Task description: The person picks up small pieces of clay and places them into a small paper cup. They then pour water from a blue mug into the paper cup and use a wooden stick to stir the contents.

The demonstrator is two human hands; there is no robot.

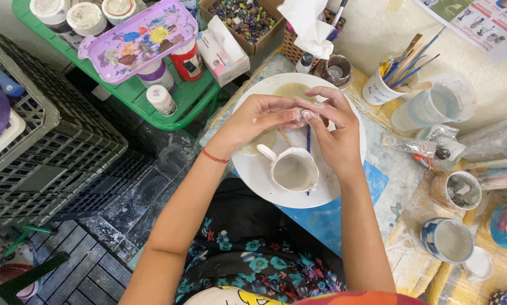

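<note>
Bare arms, red bracelet [214, 156] on left wrist, floral skirt [253, 265]

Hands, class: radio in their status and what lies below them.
Left hand and right hand together, pinching a small pale lump. White unpainted mug below on white plate. Thin brush between them.

A single head-worn camera looks almost straight down from above the person's lap, close over the work. The white plate [248, 164] sits mid-frame; the table [406, 248] fills the right and far side, the tiled floor [135, 192] and the dark crate [56, 141] the left.
</note>
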